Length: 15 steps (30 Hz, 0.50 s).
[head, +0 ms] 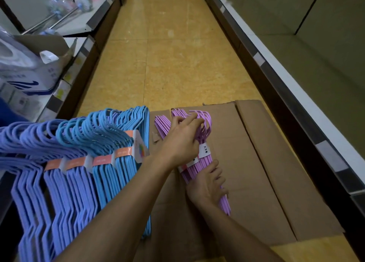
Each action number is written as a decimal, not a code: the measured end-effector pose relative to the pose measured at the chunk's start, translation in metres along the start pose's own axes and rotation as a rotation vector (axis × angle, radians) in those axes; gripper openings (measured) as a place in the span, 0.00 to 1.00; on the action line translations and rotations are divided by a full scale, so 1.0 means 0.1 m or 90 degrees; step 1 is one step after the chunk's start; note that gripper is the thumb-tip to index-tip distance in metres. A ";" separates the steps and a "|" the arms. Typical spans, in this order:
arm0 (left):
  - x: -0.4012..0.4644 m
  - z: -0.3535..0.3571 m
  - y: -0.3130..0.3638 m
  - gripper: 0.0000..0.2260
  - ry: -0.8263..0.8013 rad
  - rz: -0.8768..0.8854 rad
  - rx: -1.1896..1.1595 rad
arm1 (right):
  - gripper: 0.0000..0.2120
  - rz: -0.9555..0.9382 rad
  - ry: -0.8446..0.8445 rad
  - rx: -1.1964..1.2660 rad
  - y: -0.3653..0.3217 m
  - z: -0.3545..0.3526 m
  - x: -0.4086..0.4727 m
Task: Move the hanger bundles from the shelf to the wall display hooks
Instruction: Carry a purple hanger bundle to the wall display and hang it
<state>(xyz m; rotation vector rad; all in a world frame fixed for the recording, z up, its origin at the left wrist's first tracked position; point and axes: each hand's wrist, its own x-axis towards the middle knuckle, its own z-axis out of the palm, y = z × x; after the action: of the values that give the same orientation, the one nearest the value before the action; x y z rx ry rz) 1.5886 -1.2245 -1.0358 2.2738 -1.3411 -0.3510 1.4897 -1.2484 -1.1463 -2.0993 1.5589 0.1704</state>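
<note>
Both hands (207, 184) grip thin lilac hanger bundles (205, 161) on cardboard (266, 172).

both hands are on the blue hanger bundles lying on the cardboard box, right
Not quite. In the head view the left hand and right hand grip the pink hanger bundles lying on the cardboard box, not the blue ones. The blue hanger bundles sit untouched to the left.

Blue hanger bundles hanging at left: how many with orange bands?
5 visible: periwinkle ones at far left; brighter blue at and nearest the left hand. More may hide past the left edge.
</note>
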 end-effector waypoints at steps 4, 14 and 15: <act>-0.05 -0.04 -0.06 0.26 0.081 -0.002 -0.125 | 0.47 -0.038 0.000 -0.026 0.01 -0.03 -0.01; -0.06 -0.36 -0.26 0.16 0.168 -0.213 -0.282 | 0.36 -0.128 0.029 0.135 0.12 -0.58 -0.08; -0.08 -0.37 -0.30 0.16 0.163 -0.250 -0.291 | 0.37 -0.142 0.025 0.155 0.14 -0.62 -0.08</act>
<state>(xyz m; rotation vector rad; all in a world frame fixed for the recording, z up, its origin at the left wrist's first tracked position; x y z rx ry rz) 1.6237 -1.1956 -1.0194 2.0863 -0.6053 -0.4266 1.4619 -1.2738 -1.0940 -2.0714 1.2827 -0.1330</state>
